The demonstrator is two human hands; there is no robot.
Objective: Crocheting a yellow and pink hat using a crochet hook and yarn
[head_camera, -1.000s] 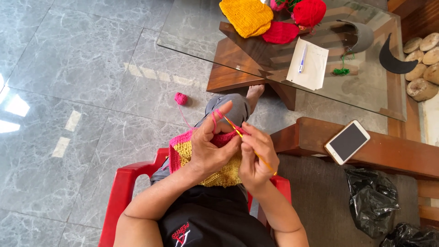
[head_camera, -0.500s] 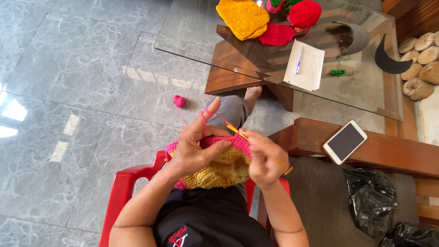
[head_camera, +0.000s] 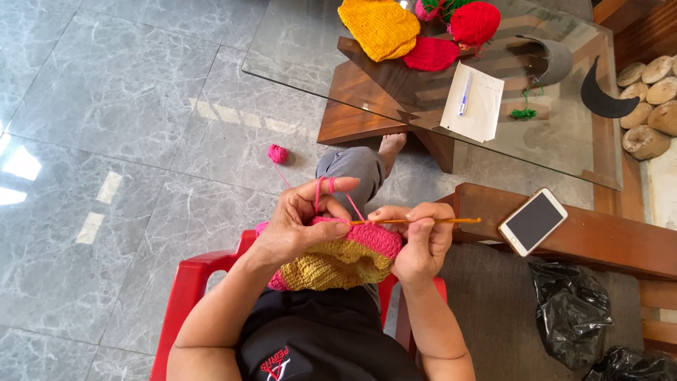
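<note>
Yarn ball (head_camera: pixel 278 153) on floor (head_camera: pixel 120 106) left of glass table (head_camera: pixel 296 49) — phone (head_camera: pixel 532 221) right.

Crochet piece (head_camera: pixel 338 257): pink upper band, mustard-yellow lower band, ribbed texture.
Crochet hook (head_camera: pixel 423 221): orange.
Yarn ball (head_camera: pixel 278 153): pink, on grey marbled floor tiles (head_camera: pixel 120 92).
Chair (head_camera: pixel 187 296): red plastic.
Glass table (head_camera: pixel 310 63), far edge: yellow knit piece (head_camera: pixel 381 27), flat red piece (head_camera: pixel 430 53), red ball-shaped piece (head_camera: pixel 474 22).
Table middle: white notepad (head_camera: pixel 474 104), blue pen (head_camera: pixel 463 94), green yarn scrap (head_camera: pixel 523 113).
Phone (head_camera: pixel 532 221): white frame, dark screen, on brown wooden ledge (head_camera: pixel 606 243).
Bags (head_camera: pixel 571 310): black.
</note>
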